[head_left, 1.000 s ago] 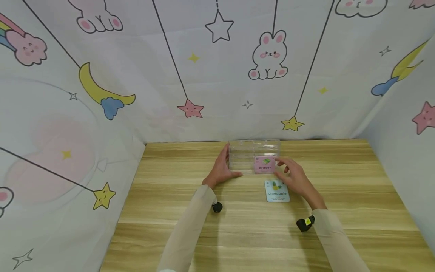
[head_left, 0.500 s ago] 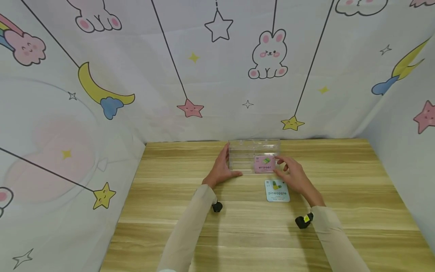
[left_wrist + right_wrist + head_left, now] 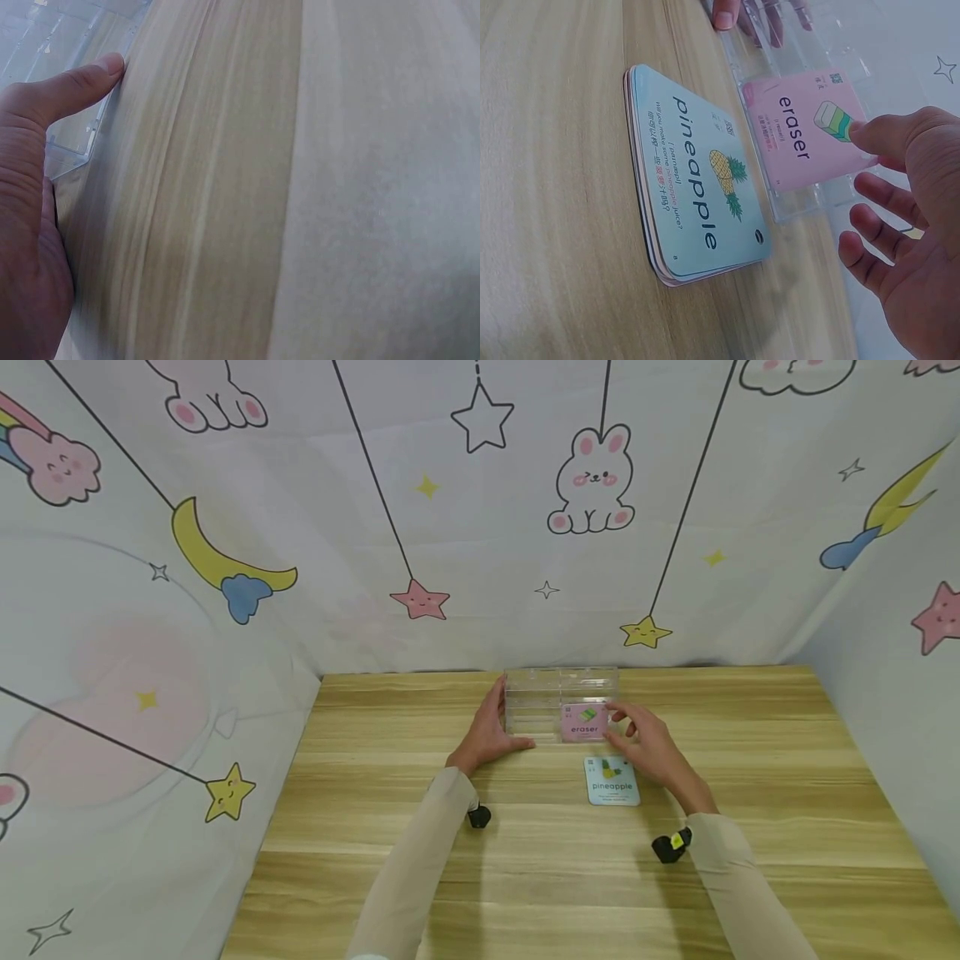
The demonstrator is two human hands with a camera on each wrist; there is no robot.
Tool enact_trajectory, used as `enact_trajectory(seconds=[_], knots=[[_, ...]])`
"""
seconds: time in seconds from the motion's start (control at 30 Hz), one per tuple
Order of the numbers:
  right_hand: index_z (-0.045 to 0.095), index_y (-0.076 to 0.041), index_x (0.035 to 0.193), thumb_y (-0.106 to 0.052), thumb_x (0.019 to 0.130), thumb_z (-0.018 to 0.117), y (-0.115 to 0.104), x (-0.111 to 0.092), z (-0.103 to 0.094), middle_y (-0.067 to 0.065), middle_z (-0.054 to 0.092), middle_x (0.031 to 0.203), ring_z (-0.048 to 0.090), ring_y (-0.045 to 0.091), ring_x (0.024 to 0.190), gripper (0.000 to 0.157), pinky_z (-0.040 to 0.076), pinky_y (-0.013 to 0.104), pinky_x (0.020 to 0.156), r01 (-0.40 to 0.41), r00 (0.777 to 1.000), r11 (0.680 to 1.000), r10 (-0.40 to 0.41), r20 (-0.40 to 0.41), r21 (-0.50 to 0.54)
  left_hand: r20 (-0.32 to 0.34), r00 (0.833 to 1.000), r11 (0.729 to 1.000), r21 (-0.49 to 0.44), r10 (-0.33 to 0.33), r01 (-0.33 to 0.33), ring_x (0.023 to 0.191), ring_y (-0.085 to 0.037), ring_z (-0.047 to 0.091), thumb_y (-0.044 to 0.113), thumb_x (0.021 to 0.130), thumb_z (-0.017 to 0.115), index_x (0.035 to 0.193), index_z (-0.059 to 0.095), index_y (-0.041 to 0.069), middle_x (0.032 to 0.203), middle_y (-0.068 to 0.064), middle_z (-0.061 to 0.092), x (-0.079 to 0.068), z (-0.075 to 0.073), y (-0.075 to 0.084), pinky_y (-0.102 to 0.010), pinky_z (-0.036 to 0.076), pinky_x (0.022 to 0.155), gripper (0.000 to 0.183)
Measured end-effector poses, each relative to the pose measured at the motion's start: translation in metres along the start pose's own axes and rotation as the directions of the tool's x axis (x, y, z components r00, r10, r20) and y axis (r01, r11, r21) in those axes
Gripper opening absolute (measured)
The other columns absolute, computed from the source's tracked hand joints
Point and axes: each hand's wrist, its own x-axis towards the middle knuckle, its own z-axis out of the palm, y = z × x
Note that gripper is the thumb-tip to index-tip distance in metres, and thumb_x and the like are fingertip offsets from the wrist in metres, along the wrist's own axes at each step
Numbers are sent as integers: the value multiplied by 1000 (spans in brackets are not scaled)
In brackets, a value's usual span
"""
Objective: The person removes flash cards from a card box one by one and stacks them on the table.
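Observation:
A clear plastic compartment rack (image 3: 532, 697) stands at the back of the table. My left hand (image 3: 483, 735) grips its left side, thumb (image 3: 97, 75) across the lower front and fingers along the side. A pink flashcard reading "eraser" (image 3: 585, 723) stands upright in the rack's lower right part. My right hand (image 3: 648, 747) pinches that card at its right edge, with the thumb on its picture side in the right wrist view; the other fingers are spread loosely. A pale blue "pineapple" flashcard (image 3: 697, 180) lies face up in front, topping a small stack.
The wood-grain table (image 3: 555, 877) stretches toward the front and both sides. A white cloth (image 3: 487, 543) printed with rabbits, stars and moons hangs right behind the rack and encloses the left and right sides.
My right hand and wrist have shifted very slightly forward, toward the rack, since the first frame. The left hand, rack and both cards have stayed in place.

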Motion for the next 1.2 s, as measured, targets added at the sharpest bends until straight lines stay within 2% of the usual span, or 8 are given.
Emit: enact_trajectory(seconds=[0.57, 0.9, 1.2], knots=[[58, -2, 135, -12, 101, 70, 2, 2, 4, 20, 61, 126, 55, 29, 94, 37, 49, 42, 79, 8, 999, 1000, -8, -41, -2, 5, 1000, 1000, 10, 3, -3, 154, -20, 27, 29, 72, 99, 168, -1, 18, 171, -9, 17, -1, -1, 3, -28, 31, 121, 139], [57, -3, 133, -12, 102, 68, 3, 0, 6, 18, 61, 130, 59, 33, 108, 34, 56, 49, 85, 0, 998, 997, 6, -70, 80, 9, 1000, 1000, 7, 6, -6, 154, -18, 25, 29, 72, 99, 168, -2, 18, 171, -9, 16, -1, -1, 3, -25, 29, 121, 139], [57, -4, 131, -12, 102, 68, -1, 2, 7, 17, 62, 129, 61, 34, 110, 32, 57, 51, 87, -16, 998, 993, 24, -66, 117, 12, 1000, 1000, 2, 11, -11, 155, -21, 24, 27, 72, 98, 168, -1, 17, 172, -10, 15, 0, -1, 3, -27, 29, 122, 138]])
